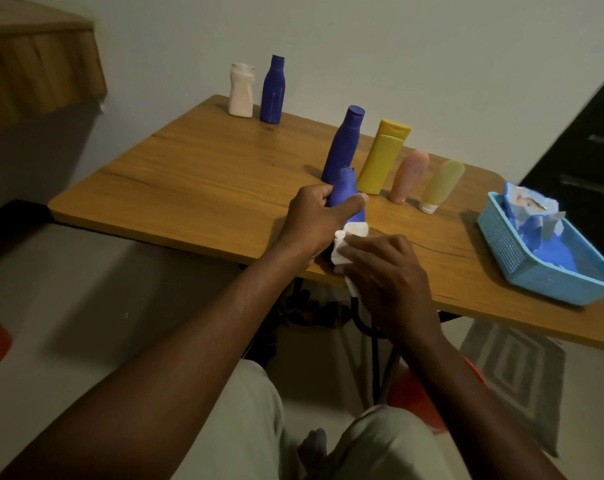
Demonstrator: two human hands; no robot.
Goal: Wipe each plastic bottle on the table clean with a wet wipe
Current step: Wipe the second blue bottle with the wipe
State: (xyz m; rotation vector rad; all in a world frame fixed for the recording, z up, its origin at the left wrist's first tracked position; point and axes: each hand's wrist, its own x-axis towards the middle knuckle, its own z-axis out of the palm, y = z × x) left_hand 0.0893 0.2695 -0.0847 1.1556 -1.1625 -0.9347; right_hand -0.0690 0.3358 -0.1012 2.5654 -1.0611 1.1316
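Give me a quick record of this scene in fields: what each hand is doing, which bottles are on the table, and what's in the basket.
holding: left hand grips small blue bottle over the near edge of the table
wiping: right hand holds wet wipe against that bottle's lower end
far corner: white bottle, dark blue bottle, both upright
middle row: tall blue bottle, yellow bottle, pink tube, pale yellow tube
right side: blue basket with a crumpled packet inside
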